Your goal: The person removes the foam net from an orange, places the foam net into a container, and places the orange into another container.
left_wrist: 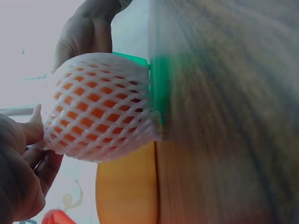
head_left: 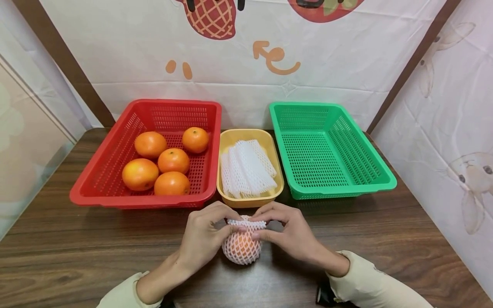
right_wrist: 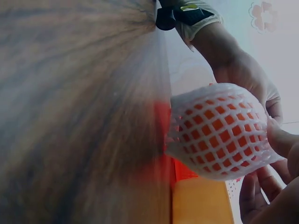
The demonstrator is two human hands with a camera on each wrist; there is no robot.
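An orange wrapped in a white foam net stands on the wooden table in front of the yellow tray. My left hand pinches the net's top edge on the left; my right hand pinches it on the right. The left wrist view shows the netted orange resting on the table, with my left fingers at its top. In the right wrist view the netted orange is held the same way by my right fingers.
A red basket at the left holds several bare oranges. A yellow tray in the middle holds several white foam nets. A green basket stands at the right. A printed cloth hangs behind.
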